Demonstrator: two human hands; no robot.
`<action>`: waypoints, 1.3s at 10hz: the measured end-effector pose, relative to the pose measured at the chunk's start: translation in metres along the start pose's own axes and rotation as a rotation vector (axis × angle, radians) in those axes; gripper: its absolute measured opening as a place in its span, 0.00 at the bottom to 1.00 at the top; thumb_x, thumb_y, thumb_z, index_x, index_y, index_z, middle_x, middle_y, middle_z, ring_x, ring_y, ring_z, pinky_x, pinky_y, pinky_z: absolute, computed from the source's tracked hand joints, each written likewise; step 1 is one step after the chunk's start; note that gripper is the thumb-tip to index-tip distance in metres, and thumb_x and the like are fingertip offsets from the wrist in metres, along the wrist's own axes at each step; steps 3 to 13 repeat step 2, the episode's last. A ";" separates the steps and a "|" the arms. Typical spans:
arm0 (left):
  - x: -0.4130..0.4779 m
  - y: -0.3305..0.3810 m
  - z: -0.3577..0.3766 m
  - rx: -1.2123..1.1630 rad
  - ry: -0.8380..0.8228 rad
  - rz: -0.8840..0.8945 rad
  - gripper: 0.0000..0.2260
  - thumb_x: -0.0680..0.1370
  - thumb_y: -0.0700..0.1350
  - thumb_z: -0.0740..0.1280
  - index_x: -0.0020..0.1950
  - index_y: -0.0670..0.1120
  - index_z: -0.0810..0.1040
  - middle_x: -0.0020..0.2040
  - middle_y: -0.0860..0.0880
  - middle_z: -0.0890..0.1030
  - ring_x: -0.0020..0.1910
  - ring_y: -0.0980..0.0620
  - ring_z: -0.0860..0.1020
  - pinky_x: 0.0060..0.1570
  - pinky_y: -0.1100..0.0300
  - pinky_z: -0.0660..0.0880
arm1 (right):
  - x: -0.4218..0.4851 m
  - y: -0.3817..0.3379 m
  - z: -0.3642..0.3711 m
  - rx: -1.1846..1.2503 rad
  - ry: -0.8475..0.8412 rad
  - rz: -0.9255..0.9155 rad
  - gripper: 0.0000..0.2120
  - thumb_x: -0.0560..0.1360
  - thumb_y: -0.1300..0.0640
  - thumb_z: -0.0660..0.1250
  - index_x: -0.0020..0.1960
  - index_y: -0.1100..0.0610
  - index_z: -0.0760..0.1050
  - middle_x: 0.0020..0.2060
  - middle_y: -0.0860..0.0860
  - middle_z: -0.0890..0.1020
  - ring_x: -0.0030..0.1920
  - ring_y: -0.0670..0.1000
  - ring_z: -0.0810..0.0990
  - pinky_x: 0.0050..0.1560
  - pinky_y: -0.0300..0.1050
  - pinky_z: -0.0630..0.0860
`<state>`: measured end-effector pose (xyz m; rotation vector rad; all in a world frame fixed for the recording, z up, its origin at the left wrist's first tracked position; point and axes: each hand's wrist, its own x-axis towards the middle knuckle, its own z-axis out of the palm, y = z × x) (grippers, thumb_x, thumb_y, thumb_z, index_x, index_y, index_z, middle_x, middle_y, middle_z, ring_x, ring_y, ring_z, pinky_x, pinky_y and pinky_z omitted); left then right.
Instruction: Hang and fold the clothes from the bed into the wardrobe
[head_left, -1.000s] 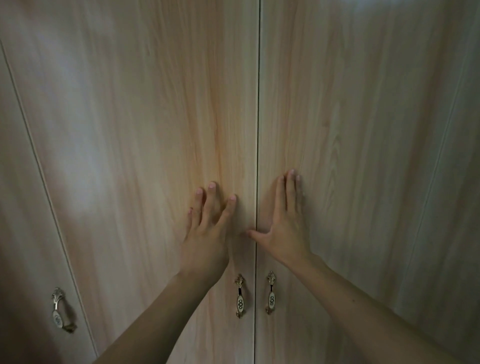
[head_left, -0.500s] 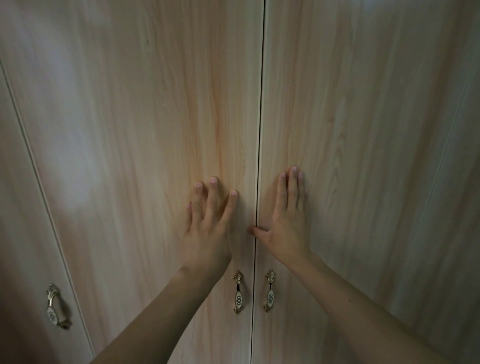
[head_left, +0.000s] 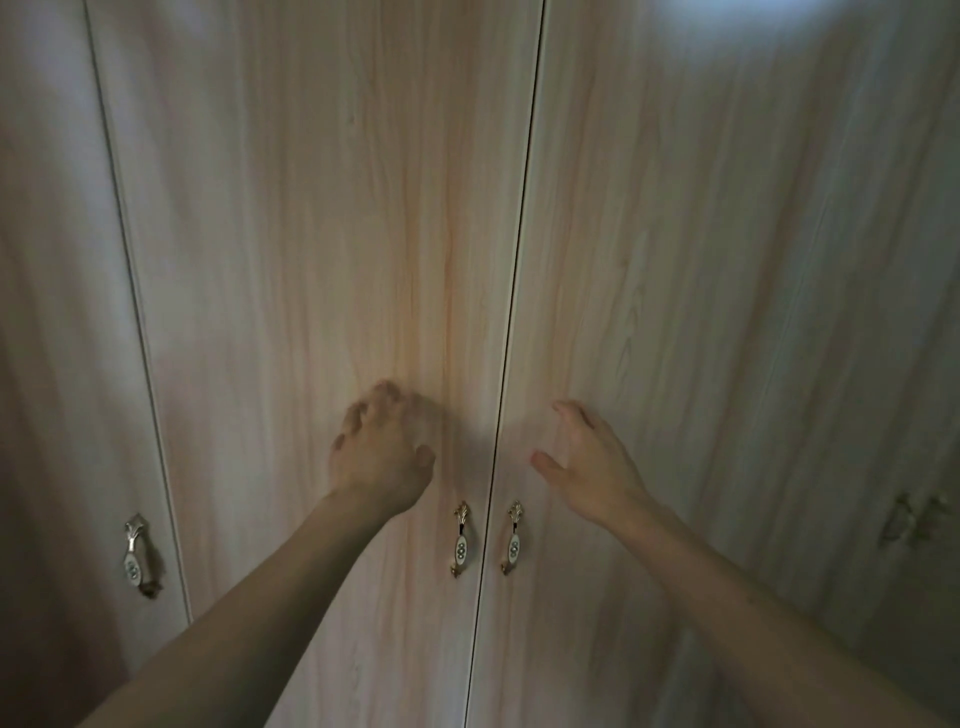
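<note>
Wardrobe doors are shut, so nothing goes in yet. The left hand, blurred, fingers loosely curled and empty, hovers above the paired handles. The right hand is spread and empty, well placed to drop and pull. Clothes and bed are out of view.

One head-worn wide-angle view looks straight at the wardrobe doors from close by, angled slightly downward.
</note>
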<state>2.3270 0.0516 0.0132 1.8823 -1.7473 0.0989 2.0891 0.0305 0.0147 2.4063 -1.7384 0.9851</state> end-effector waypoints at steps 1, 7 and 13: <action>-0.015 -0.015 0.010 -0.059 -0.110 -0.020 0.29 0.79 0.55 0.62 0.77 0.48 0.57 0.78 0.50 0.57 0.75 0.41 0.60 0.68 0.45 0.68 | -0.020 0.000 -0.001 0.009 -0.051 0.025 0.32 0.77 0.45 0.66 0.76 0.53 0.61 0.74 0.50 0.66 0.73 0.53 0.65 0.71 0.50 0.65; -0.033 -0.020 0.014 0.009 -0.161 0.021 0.30 0.80 0.56 0.62 0.79 0.49 0.55 0.80 0.48 0.52 0.78 0.42 0.53 0.72 0.45 0.62 | -0.042 0.000 -0.002 0.036 -0.081 0.032 0.31 0.77 0.45 0.67 0.76 0.53 0.62 0.73 0.51 0.66 0.72 0.52 0.66 0.72 0.50 0.64; -0.033 -0.020 0.014 0.009 -0.161 0.021 0.30 0.80 0.56 0.62 0.79 0.49 0.55 0.80 0.48 0.52 0.78 0.42 0.53 0.72 0.45 0.62 | -0.042 0.000 -0.002 0.036 -0.081 0.032 0.31 0.77 0.45 0.67 0.76 0.53 0.62 0.73 0.51 0.66 0.72 0.52 0.66 0.72 0.50 0.64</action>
